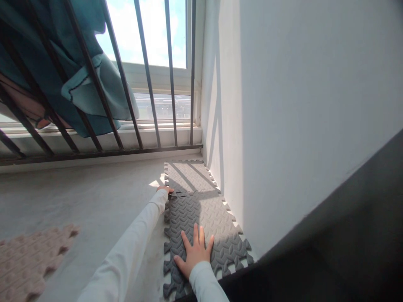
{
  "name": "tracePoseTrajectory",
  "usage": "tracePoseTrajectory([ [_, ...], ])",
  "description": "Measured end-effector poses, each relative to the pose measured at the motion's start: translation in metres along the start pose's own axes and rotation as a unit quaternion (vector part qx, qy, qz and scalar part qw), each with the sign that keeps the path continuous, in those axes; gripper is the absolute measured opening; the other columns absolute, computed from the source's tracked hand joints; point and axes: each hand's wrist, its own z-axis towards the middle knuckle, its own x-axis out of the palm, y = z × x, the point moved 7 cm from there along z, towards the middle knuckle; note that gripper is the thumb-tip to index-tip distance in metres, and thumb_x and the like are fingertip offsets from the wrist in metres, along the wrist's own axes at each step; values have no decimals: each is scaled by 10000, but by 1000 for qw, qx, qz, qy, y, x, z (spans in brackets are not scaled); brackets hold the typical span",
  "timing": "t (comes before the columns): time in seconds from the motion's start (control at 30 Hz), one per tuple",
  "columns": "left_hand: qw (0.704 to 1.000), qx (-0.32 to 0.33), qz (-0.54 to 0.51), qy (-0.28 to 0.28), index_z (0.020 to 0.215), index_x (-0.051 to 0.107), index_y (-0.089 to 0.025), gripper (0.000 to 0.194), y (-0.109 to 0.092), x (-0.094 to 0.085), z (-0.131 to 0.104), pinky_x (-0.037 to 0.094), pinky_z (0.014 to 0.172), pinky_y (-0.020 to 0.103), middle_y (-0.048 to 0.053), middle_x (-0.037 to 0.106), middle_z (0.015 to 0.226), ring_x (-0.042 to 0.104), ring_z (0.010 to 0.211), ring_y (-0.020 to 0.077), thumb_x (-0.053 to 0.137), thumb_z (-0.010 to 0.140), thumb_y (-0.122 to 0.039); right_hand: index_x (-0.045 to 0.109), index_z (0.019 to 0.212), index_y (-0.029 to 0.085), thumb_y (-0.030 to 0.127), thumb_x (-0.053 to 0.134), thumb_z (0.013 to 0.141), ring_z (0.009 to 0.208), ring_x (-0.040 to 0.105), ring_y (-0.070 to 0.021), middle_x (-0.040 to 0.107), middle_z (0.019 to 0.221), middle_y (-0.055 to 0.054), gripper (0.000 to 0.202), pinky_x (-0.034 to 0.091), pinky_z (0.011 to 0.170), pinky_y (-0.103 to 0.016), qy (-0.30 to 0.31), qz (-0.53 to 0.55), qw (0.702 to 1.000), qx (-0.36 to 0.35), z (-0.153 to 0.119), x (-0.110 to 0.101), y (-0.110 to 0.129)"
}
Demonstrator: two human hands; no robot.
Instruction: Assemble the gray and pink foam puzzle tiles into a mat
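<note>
Two grey foam mats with toothed edges lie on the floor along the white wall. The far mat (189, 175) meets the near mat (220, 220) at a seam. My right hand (195, 253) rests palm down on the near mat, fingers spread. At the left end of the seam, my left hand (166, 190) touches the mats' edge with fingers pointing right; its underside is hidden, so whether it pinches the edge cannot be made out.
Dark metal bars (146, 75) stand before a window (151, 33), with teal cloth (103, 84) hanging behind them. A pink foam mat (31, 260) lies at lower left. The white wall (299, 105) rises on the right, with a dark area below.
</note>
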Motion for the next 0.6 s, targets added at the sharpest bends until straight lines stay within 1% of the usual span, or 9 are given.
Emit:
tracePoseTrajectory([
  [0.07,999,-30,-41,-8,667,549,-115,118,0,1,-5,487,509,272,66,622,599,618,651,215,626,589,-70,199,1282,411,719,274,677,1264,-46,-315,14,1416,-88,683,-106,884,-642,3,-1,1000,-2,0,0,0],
  [0.13,995,-47,-84,-16,698,537,-115,129,-2,1,-12,486,490,244,43,599,573,617,619,186,594,611,-39,190,1283,412,710,290,680,1264,-52,-313,5,1416,-87,680,-108,883,-642,3,-4,1000,-3,0,1,-1],
  [0.2,991,-56,-122,-24,741,523,-124,171,-7,0,-18,489,486,231,12,574,552,611,584,163,580,618,-19,188,1283,414,695,310,685,1263,-57,-312,-4,1414,-95,672,-117,879,-640,-1,-6,1000,-2,1,2,-1],
  [0.3,983,-61,-171,-30,805,493,-142,237,-17,-4,-27,497,487,246,-24,543,524,594,520,144,582,625,-18,190,1283,413,690,311,688,1262,-61,-312,-5,1413,-103,667,-125,875,-638,-4,-5,1000,-1,2,4,-2],
  [0.43,973,-49,-223,-19,844,456,-166,296,-42,-10,-35,507,491,281,-56,523,510,555,435,112,584,633,-3,194,1284,410,699,287,688,1262,-58,-315,2,1416,-100,669,-126,874,-639,0,-3,1000,0,1,3,-1],
  [0.6,963,-12,-269,-10,807,436,-164,329,-86,-16,-42,512,462,313,-61,526,526,521,388,86,614,601,21,194,1284,410,706,281,684,1263,-62,-313,8,1419,-89,675,-126,877,-638,6,0,1000,1,2,2,-1],
])
